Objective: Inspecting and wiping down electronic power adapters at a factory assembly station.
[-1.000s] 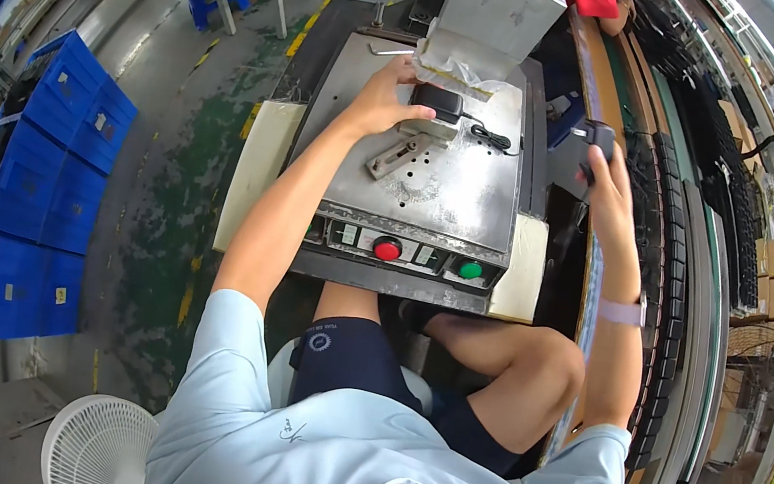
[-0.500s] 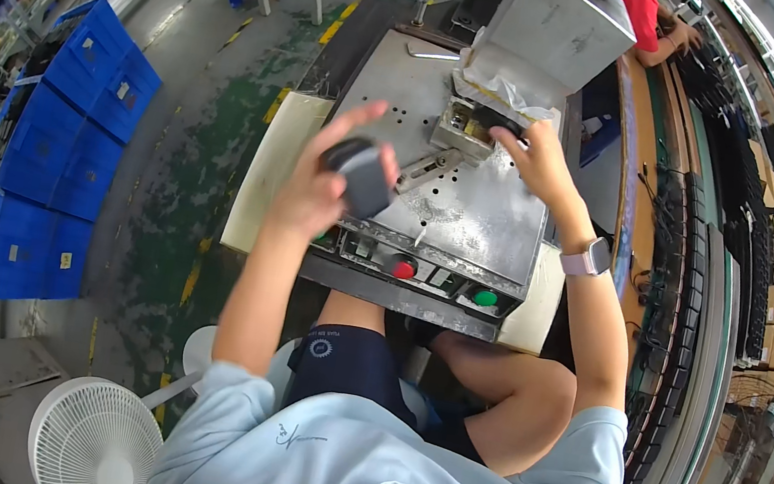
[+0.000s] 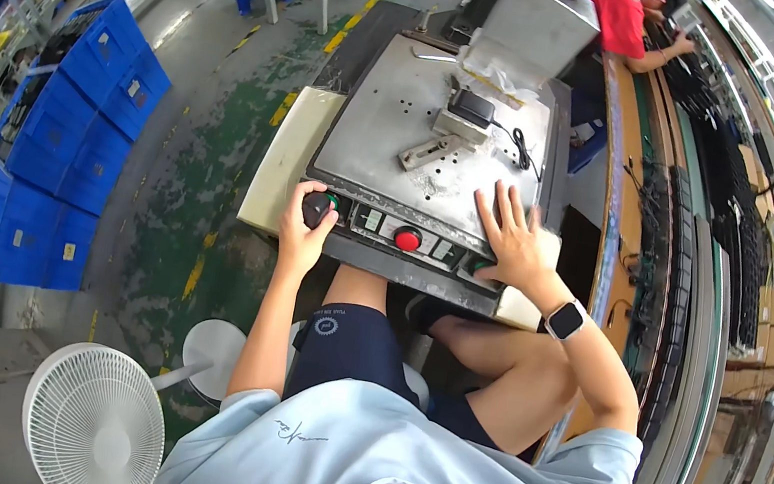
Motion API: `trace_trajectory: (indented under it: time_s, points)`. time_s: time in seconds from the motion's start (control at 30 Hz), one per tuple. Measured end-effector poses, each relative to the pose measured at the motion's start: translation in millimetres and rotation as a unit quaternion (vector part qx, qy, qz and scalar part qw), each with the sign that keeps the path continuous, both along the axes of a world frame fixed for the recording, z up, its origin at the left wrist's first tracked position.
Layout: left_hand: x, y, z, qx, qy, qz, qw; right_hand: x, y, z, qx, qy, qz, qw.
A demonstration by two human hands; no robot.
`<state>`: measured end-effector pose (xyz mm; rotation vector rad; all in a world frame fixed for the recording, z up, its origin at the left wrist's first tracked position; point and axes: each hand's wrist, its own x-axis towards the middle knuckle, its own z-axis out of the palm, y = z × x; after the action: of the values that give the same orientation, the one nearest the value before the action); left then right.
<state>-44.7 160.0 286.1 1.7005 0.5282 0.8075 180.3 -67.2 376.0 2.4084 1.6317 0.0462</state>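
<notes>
My left hand is closed round a small black plastic casing at the left front of the press, beside a green button. Its exact kind is partly hidden by the fingers. My right hand is spread open over the right front edge of the metal plate, its thumb by the front panel where the other green button was. A black power adapter sits on the small metal fixture, its cable coiled to the right. The metal press head stands behind it.
A red button is mid-panel. A flat metal bar and a hex key lie on the plate. Blue bins stand left, a white fan lower left. A conveyor line runs right; a person in red works there.
My right hand has left the fixture and come down to the front right edge; the adapter now rests on the fixture. My left hand has lowered with the black casing to the left front panel.
</notes>
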Motion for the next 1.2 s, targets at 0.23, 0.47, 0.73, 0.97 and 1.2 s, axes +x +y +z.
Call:
trace_trajectory:
  time_s: [0.23,0.47,0.73,0.97,1.2]
  points:
    - [45.5,-71.9,116.5,-0.115,-0.147,-0.274,0.943,-87.7,8.3,36.8,0.354,0.621,0.076,0.695]
    - [33.4,-96.5,114.4,-0.007,-0.026,-0.401,0.916,-33.3,-181.6,161.3,0.477,0.181,-0.137,0.849]
    - [12.2,-108.3,43.8,-0.091,0.124,-0.498,0.853,-26.7,-597.2,109.9,0.143,-0.107,-0.732,0.657]
    - [2.2,-91.6,18.1,-0.207,0.138,-0.467,0.848,-148.9,-504.9,45.4,0.224,-0.003,-0.703,0.675]
    - [12.8,-60.7,56.6,-0.153,0.074,-0.404,0.899,-168.7,-457.0,81.7,0.234,-0.239,-0.584,0.74]
